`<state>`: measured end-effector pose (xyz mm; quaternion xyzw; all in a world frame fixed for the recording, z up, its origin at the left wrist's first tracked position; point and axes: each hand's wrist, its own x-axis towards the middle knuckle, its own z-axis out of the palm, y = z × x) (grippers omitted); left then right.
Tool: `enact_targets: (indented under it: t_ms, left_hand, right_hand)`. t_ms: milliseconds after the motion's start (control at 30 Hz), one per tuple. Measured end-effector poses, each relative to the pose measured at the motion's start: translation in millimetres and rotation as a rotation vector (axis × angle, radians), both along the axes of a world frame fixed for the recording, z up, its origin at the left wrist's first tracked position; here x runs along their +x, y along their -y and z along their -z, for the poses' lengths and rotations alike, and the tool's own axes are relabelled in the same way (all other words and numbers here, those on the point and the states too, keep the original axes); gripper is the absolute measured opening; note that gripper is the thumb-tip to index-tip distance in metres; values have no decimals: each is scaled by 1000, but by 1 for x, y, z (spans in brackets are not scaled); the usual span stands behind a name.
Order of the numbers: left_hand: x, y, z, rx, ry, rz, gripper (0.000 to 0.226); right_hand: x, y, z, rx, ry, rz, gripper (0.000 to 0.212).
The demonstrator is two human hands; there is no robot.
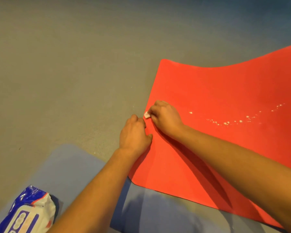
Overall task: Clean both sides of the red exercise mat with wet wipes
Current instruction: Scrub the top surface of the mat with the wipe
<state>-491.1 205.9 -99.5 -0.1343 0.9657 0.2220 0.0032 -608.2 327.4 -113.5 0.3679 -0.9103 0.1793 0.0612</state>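
We kneel on the gray floor (65, 73), and the red mat (225, 91) lies flat on it in front of us and to our right. Its long way runs off to the right, out of the picture. Our right hand (165, 118) is at the left edge of the mat. Its grip is pinched tight on a small white wet wipe (147, 115), which pokes out by the fingertips and touches the mat's edge. Our left hand (134, 133) is just beside it, on the same edge. Its thumb lies on top of the mat and its fingers are curled at the edge. We cannot tell if that grip pinches the mat or only presses it down. A trail of little white spots (227, 123) sits on the mat, well apart from the wipe and to its right. So we think the wipe has to go to the right, along the long way of the mat. The right hand is the nearer one to the spots. The left hand can keep the mat from sliding. The pack of wet wipes (27, 214) lies by our knee, far to the left.
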Motion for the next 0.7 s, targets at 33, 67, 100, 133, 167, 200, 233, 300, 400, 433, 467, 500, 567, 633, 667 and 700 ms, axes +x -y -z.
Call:
enact_targets:
  t_ms: [33,67,100,133,167,200,233,300,400,433,467,500,567,633,667,700]
  left_hand:
    - [-1,-3,3,-1,-30,23,25]
    - [-2,-5,6,2,-67,65,20]
    - [-2,-8,9,3,-98,114,19]
    - [-3,-10,12,4,-115,153,24]
    - [-3,-10,14,5,-113,171,31]
    - [-4,-11,14,-6,-104,176,38]
    - [-5,-11,14,-26,-92,179,46]
    - [-5,-11,13,-50,-74,187,58]
    - [-5,-10,16,-58,-61,203,64]
    - [-7,-9,17,-73,-53,206,66]
    - [-8,-9,18,-89,-46,207,68]
    - [-9,-10,17,-102,-39,210,69]
    - [-11,-14,15,-117,-26,210,69]
    - [-10,-16,15,-124,-32,201,66]
    - [-10,-16,16,-122,-39,198,63]
    - [-10,-16,17,-114,-47,195,61]
  right_hand:
    - [-16,5,0,3,-15,35,13]
    - [-31,10,-1,5,-28,74,12]
    - [-46,14,-2,8,-30,114,12]
    - [-59,18,-3,9,-18,152,13]
    - [-67,22,-5,1,6,191,15]
    - [-70,25,-6,-15,31,228,17]
    - [-68,26,-6,-32,45,256,19]
    - [-53,22,-5,-43,42,240,19]
    - [-26,0,3,-27,-1,92,17]
    - [-23,-7,5,-17,-28,39,18]
    - [-26,-10,5,-7,-55,-6,18]
    - [-31,-10,5,2,-74,-32,18]
    - [-48,-4,6,9,-96,-22,17]
    - [-77,9,6,11,-118,49,17]
    - [-93,15,4,16,-119,92,16]
    - [-108,21,2,32,-113,136,17]
